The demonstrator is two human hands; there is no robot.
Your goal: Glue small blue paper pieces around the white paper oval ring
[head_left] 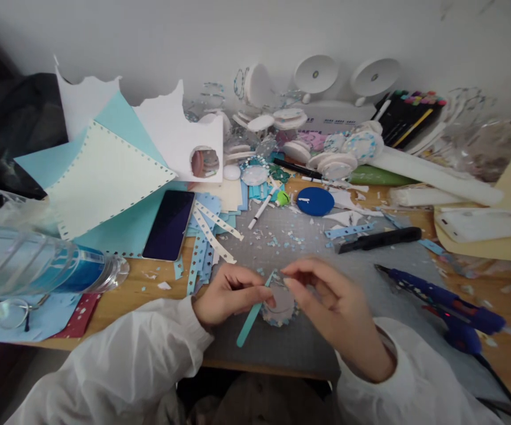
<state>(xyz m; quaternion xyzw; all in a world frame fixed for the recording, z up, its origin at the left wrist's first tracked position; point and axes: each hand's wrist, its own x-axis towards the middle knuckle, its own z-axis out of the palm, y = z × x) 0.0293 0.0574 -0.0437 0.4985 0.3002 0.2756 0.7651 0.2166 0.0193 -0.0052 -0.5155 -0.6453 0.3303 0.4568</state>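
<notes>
My left hand [233, 293] grips a pair of teal tweezers [249, 324] between thumb and fingers. Their pointed end is up by my right fingertips, and the broad end points down toward the table edge. My right hand [326, 295] is curled, thumb and index finger nearly together beside the tweezers' tip; whatever is between them is too small to tell. Under both hands lies a pale round disc [283, 302] with small blue and white bits round its rim, partly covered by my left fingers. Tiny blue and white paper scraps [290, 239] are scattered on the grey mat [255, 248] beyond.
On the right lie a blue glue gun [450, 301] and a black cutter knife [379, 239]. A phone [169, 225], water bottle [38, 260] and glasses [11, 313] are at left. A blue oval lid [315, 202] and decorated white discs [290, 118] sit toward the wall.
</notes>
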